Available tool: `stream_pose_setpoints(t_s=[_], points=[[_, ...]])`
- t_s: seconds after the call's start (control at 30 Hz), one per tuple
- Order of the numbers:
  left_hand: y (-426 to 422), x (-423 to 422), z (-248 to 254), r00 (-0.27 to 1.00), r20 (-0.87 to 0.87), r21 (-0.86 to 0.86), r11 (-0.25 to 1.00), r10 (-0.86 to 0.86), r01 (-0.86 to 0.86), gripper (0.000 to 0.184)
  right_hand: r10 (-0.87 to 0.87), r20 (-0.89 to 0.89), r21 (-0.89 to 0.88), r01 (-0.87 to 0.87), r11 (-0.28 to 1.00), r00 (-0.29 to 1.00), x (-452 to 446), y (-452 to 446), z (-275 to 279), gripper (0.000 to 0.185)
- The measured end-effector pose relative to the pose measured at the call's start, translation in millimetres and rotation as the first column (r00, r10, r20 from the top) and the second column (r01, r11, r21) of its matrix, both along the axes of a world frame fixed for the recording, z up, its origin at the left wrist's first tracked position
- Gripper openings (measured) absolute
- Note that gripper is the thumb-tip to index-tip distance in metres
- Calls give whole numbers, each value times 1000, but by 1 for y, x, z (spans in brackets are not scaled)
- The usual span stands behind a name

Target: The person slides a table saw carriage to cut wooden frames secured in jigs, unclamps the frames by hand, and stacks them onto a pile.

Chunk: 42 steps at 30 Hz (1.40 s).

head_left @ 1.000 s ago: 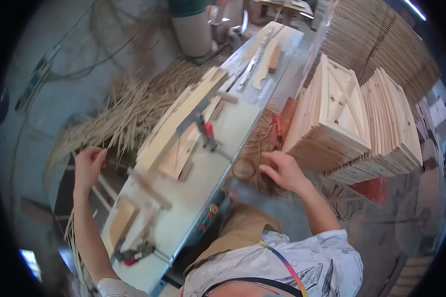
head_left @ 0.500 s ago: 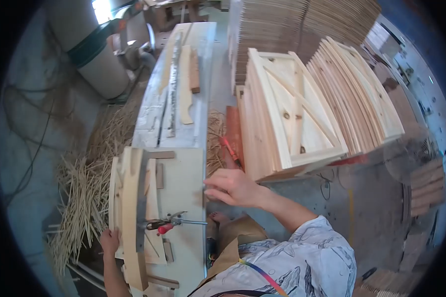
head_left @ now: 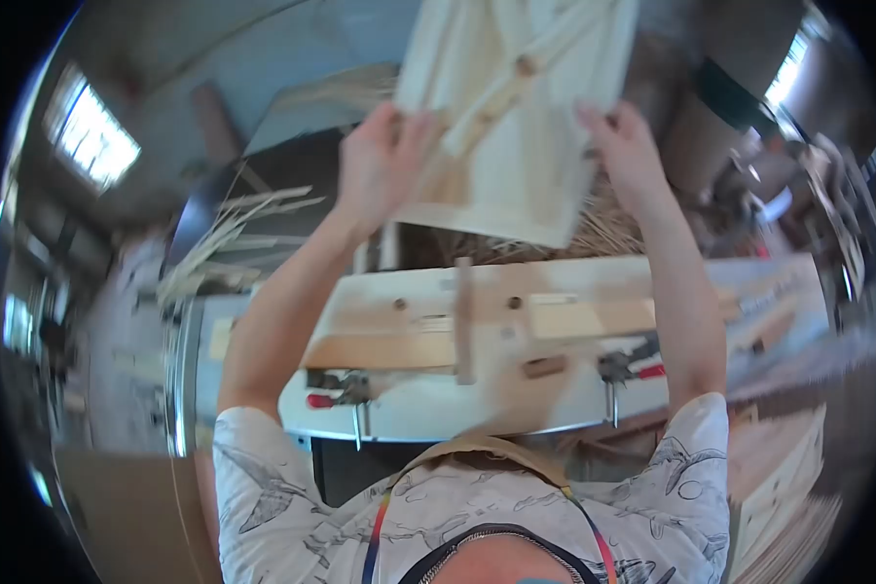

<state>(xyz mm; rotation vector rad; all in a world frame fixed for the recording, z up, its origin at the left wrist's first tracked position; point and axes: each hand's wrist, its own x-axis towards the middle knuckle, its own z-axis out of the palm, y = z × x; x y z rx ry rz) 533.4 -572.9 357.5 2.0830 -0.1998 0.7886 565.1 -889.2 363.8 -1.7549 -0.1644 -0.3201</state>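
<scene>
A pale wooden panel (head_left: pixel 540 161) with a framed edge and a knotty diagonal brace is raised above the far side of the bench, tilted and slightly blurred. My left hand (head_left: pixel 387 161) grips its left edge, fingers closed. On the opposite edge, my right hand (head_left: pixel 625 151) is closed round the panel too. Below my arms lies a white jig board (head_left: pixel 438 417) bearing a curved wooden piece (head_left: pixel 389 350) and a narrow upright wood strip (head_left: pixel 464 321). Red-handled toggle clamps sit at its front, a left clamp (head_left: pixel 353 389) and a right clamp (head_left: pixel 615 368).
Thin wood offcuts (head_left: pixel 253 229) are heaped beyond the bench at left, with more scrap strips (head_left: pixel 618 224) behind the panel at right. Stacked wooden pieces (head_left: pixel 779 477) stand near my right side. A cardboard-coloured stack (head_left: pixel 127 516) is at lower left.
My view has swung round to face the bench from its long side. Both hands have risen and now hold the wooden panel; earlier my left hand was at the jig's wood and my right hand held no panel.
</scene>
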Motion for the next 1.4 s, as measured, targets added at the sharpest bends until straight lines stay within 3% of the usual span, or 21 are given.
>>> stream_pose_setpoints(t_s=[0.07, 0.13, 0.2, 0.27, 0.33, 0.4, 0.43, 0.47, 0.53, 0.6, 0.77, 0.87, 1.0, 1.07, 1.13, 1.2, 1.23, 1.27, 1.33, 1.37, 1.4], points=[[50, -29, 6, 970, -242, 130, 991, 19, 13, 34, 57, 158, 203, -89, 975, 986, 38, 71, 18, 37], [118, -71, -17, 961, 271, -46, 998, 50, -39, 26, 248, 144, 175, -272, 946, 958, 59, 128, 18, 34], [188, -154, -38, 910, 211, -77, 934, 357, -349, 20, 386, 190, -19, -390, 921, 902, 80, 182, 0, 35], [212, -233, -77, 814, 17, -192, 801, 580, -567, 24, 455, 164, -136, -437, 889, 875, 101, 233, -43, 40], [204, -285, -145, 764, -241, -198, 740, 599, -643, 29, 530, 50, -474, -447, 759, 847, 107, 280, -101, 46], [167, -312, -186, 772, -421, -210, 777, 476, -593, 15, 630, -100, -531, -577, 621, 770, 126, 320, -193, 51], [147, -312, -199, 816, -429, -412, 719, 388, -559, 14, 644, -127, -516, -605, 606, 754, 131, 336, -221, 51], [136, -308, -204, 814, -480, -410, 737, 328, -538, 28, 697, -203, -541, -672, 505, 688, 133, 351, -246, 53], [128, -289, -197, 826, -447, -212, 857, 342, -470, 50, 743, -299, -538, -749, 387, 599, 131, 369, -287, 55], [122, -280, -198, 790, -412, 64, 880, 453, -471, 48, 711, -409, -504, -791, 347, 572, 128, 373, -317, 57], [102, -278, -190, 727, -411, 289, 835, 551, -469, 31, 741, -397, -572, -778, 262, 541, 119, 367, -385, 55], [84, -289, -173, 696, -425, 312, 815, 579, -488, 24, 730, -430, -519, -807, 283, 532, 117, 341, -385, 54], [75, -313, -162, 498, -646, 222, 767, 578, -602, 29, 716, -520, -423, -869, 258, 466, 114, 308, -369, 50], [90, -325, -174, 367, -848, 131, 823, 381, -553, 40, 700, -528, -459, -855, 241, 480, 114, 306, -370, 48], [101, -308, -197, 405, -828, 172, 862, 389, -476, 49, 669, -573, -520, -841, 150, 473, 113, 303, -358, 46], [104, -299, -249, 450, -824, 170, 908, 345, -384, 77, 685, -541, -564, -815, 135, 488, 106, 307, -360, 44], [100, -293, -269, 338, -858, 307, 914, 387, -267, 75, 695, -522, -598, -793, 114, 494, 103, 311, -359, 42], [107, -290, -278, 375, -853, 292, 927, 364, -236, 75, 669, -515, -619, -772, 142, 536, 102, 309, -352, 42], [113, -287, -294, 265, -921, 180, 913, 287, -366, 73, 503, -616, -787, -503, -357, 607, 98, 329, -330, 43], [114, -285, -305, 436, -825, 212, 912, 360, -352, 68, 500, -654, -753, -554, -355, 568, 96, 324, -283, 43], [112, -284, -305, 475, -825, 189, 942, 306, -278, 68, 622, -550, -811, -533, -240, 557, 91, 321, -250, 39]])
